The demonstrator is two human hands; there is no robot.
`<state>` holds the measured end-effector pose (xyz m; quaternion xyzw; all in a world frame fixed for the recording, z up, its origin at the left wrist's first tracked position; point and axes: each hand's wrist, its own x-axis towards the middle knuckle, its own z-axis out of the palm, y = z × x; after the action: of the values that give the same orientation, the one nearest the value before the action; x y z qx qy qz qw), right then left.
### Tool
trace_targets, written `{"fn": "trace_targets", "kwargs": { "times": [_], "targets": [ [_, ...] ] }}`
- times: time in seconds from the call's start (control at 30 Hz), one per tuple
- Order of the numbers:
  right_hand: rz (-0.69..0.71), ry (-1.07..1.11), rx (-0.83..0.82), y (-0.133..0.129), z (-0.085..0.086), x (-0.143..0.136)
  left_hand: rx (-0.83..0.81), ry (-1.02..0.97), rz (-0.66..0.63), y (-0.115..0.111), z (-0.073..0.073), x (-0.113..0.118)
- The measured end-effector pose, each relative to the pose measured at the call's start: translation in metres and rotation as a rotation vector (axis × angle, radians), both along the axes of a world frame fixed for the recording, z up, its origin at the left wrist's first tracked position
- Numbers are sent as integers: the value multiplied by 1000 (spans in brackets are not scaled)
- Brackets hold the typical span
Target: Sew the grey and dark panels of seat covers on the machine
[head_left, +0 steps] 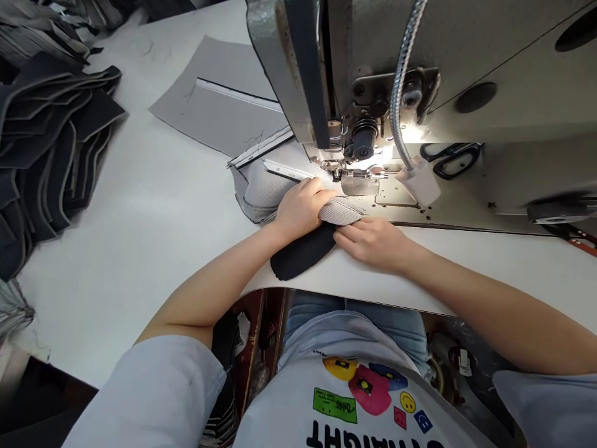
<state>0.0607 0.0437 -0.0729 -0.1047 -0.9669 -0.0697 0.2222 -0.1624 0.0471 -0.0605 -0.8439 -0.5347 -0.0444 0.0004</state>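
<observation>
Grey fabric (273, 183) with white and black strips lies under the needle area of a sewing machine (336, 171). My left hand (305, 205) rests on it just in front of the presser foot, its fingers bent together and gripping the fabric. At the right edge of the same piece, my right hand (370, 242) pinches the fabric near its corner. A black fabric flap (303, 252) hangs out between both hands over the white table. The fingertips of my right hand are partly hidden by the fabric.
Dark fabric pieces are stacked (56, 143) on the white table (140, 218) at left. A flat grey panel (224, 118) lies behind the work. Black-handled scissors (452, 158) and a lamp on a flexible metal neck (398, 81) are beside the needle. The table's front edge runs before my body.
</observation>
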Motion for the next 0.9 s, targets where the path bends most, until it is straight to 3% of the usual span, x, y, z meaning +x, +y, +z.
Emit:
{"fn": "trace_targets", "kwargs": {
  "times": [0.2,0.37,0.57,0.7,0.8,0.9],
  "targets": [
    [-164,13,-19,-14,-3,-16,58,15,-92,20,-5,-12],
    [-124,49,-76,-14,-9,-16,173,86,-223,37,-4,-24],
    [-118,66,-76,-18,-8,-22,219,137,-358,0,3,-9],
    [-103,132,-30,-19,-7,-25,131,161,-184,-21,8,8],
    [-97,148,-40,-19,-8,-25,32,161,-29,-20,12,16],
    [-97,127,-58,-19,-8,-24,-40,192,11,-13,13,15]
  ]
}}
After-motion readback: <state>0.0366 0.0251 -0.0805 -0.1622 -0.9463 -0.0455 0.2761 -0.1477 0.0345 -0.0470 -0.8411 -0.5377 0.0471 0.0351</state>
